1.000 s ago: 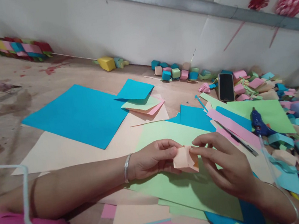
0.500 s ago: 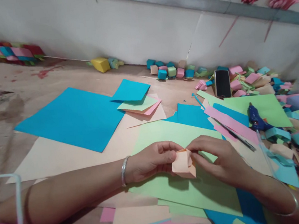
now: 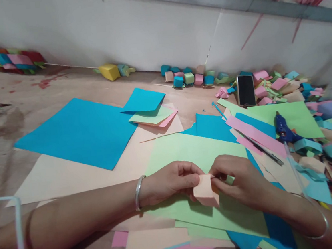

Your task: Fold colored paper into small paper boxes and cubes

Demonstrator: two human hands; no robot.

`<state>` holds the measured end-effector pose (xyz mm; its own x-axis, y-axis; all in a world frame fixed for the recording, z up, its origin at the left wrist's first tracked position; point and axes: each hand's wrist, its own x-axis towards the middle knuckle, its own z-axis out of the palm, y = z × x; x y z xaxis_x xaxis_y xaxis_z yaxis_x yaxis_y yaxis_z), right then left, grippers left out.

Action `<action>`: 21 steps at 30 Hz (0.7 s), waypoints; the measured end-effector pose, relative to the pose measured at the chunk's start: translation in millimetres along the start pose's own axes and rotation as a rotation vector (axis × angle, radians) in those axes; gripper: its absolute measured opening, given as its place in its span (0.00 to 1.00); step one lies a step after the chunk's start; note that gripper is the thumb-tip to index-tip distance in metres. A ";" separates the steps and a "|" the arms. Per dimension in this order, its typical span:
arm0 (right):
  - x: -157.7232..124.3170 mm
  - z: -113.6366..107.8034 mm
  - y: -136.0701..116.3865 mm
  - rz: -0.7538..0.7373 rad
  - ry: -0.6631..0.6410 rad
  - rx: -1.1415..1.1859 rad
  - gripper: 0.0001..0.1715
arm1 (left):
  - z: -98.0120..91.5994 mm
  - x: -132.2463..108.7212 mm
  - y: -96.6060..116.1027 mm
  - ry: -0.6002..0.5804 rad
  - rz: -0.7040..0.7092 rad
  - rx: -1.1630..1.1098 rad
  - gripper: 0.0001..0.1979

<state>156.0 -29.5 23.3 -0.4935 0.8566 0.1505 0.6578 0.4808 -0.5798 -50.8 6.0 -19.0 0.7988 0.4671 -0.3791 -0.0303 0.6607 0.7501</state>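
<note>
A small peach folded-paper box (image 3: 204, 190) is between my two hands, just above a light green paper sheet (image 3: 184, 150). My left hand (image 3: 175, 181) pinches its left side, thumb along the upper edge. On the other side, my right hand (image 3: 233, 177) has thumb and forefinger closed at the box's upper right corner. The box's top looks flat, and its front face points toward me. Its far side is hidden by my fingers.
A large blue sheet (image 3: 76, 133) lies to the left, beside small stacked squares (image 3: 152, 114). Rightward are scissors (image 3: 259, 145), a blue glue gun (image 3: 284, 128), a phone (image 3: 245, 90) and a heap of folded paper pieces (image 3: 282, 86). Several paper cubes (image 3: 189, 77) line the wall.
The loose flap at the box's right side now sits folded in, and the top looks flatter. Both hands have shifted slightly downward with the box.
</note>
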 end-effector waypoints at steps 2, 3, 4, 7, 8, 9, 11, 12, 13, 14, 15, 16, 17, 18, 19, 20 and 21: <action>-1.3 2.4 -0.6 -0.012 0.036 -0.040 0.10 | -0.1 0.1 0.4 0.006 -0.002 0.016 0.18; -1.8 3.0 -1.1 -0.028 0.054 -0.052 0.10 | -0.5 0.1 0.6 0.006 -0.003 0.017 0.18; -2.1 2.8 -1.7 -0.048 0.062 -0.056 0.10 | -1.0 0.1 0.6 0.002 -0.007 0.015 0.18; -1.8 -0.4 -4.8 -0.078 0.002 -0.007 0.11 | -3.5 0.2 0.1 -0.010 -0.016 -0.005 0.20; -1.5 -1.5 -5.9 -0.076 -0.025 0.014 0.12 | -4.2 0.4 -0.1 -0.015 -0.021 -0.010 0.20; -1.2 -2.1 -6.9 -0.068 -0.037 0.027 0.12 | -4.6 0.5 -0.3 -0.022 -0.024 -0.010 0.20; -0.9 -1.1 -8.0 -0.066 -0.009 0.024 0.14 | -4.1 0.9 -0.3 -0.032 -0.024 0.005 0.20; -1.0 0.4 -8.0 -0.076 0.026 0.006 0.14 | -3.1 0.9 0.0 -0.033 -0.025 0.008 0.20; -1.2 2.6 -7.6 -0.096 0.071 -0.020 0.14 | -1.8 1.0 0.5 -0.030 -0.028 0.005 0.20; -1.5 5.0 -6.8 -0.121 0.118 -0.053 0.15 | -0.2 0.9 1.3 -0.019 -0.032 -0.007 0.20; -1.9 7.6 -5.6 -0.153 0.161 -0.091 0.15 | 1.2 0.8 2.1 -0.002 -0.034 -0.023 0.20; -2.2 10.1 -4.1 -0.187 0.199 -0.131 0.15 | 2.4 0.7 2.9 0.017 -0.035 -0.039 0.20; -2.4 12.2 -2.3 -0.213 0.229 -0.165 0.15 | 3.3 0.5 3.6 0.035 -0.033 -0.048 0.21; -2.4 13.9 -0.4 -0.227 0.240 -0.182 0.15 | 3.6 0.4 4.0 0.046 -0.029 -0.051 0.21; -2.2 15.0 1.4 -0.223 0.233 -0.180 0.14 | 3.4 0.3 4.0 0.047 -0.025 -0.048 0.21; -1.8 15.5 3.1 -0.208 0.210 -0.159 0.14 | 2.9 0.2 3.6 0.035 -0.026 -0.043 0.22; -1.2 15.4 4.5 -0.183 0.175 -0.125 0.13 | 1.9 0.3 2.9 0.014 -0.030 -0.038 0.22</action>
<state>150.8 -31.2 8.2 -0.5114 0.7678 0.3860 0.6375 0.6402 -0.4287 -49.5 6.9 -15.9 0.7910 0.4546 -0.4094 -0.0290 0.6963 0.7172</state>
